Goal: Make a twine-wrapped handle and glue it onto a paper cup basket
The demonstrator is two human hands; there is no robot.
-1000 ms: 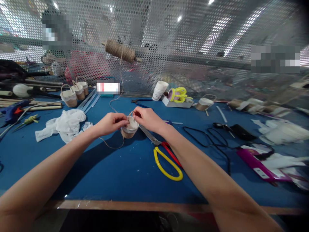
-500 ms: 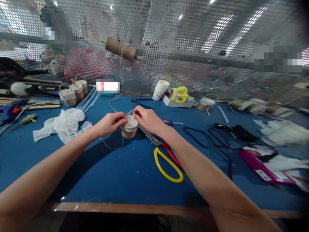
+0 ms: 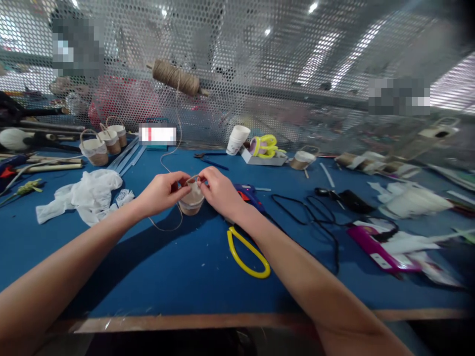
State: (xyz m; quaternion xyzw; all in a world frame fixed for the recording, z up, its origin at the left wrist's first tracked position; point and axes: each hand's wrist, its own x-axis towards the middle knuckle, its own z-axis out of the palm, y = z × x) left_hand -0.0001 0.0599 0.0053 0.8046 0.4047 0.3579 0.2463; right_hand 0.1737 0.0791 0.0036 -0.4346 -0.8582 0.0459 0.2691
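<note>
A small paper-cup basket [image 3: 191, 206], white inside with twine wound round its lower part, stands on the blue table between my hands. A twine handle [image 3: 192, 177] arches over its rim. My left hand [image 3: 166, 192] is closed at the rim's left side, its fingertips on the handle's left end. Thumb and fingers of my right hand [image 3: 218, 192] pinch the handle's right end at the rim. Loose twine [image 3: 181, 217] loops on the table at the basket's left. Under my right forearm lie scissors with a yellow handle loop [image 3: 249, 254], their blades mostly hidden.
A twine spool [image 3: 176, 77] hangs on the mesh panel. Several finished baskets [image 3: 97, 151] stand at the back left, near a crumpled white cloth [image 3: 87, 193]. To the right are a blue glue gun [image 3: 249, 195], a black cord [image 3: 315, 217], stacked cups [image 3: 237, 139] and a purple case [image 3: 382, 252].
The view has swung slightly right, so things sit further left. My right hand has turned a little lower over the basket rim, and my right arm now covers more of the scissors.
</note>
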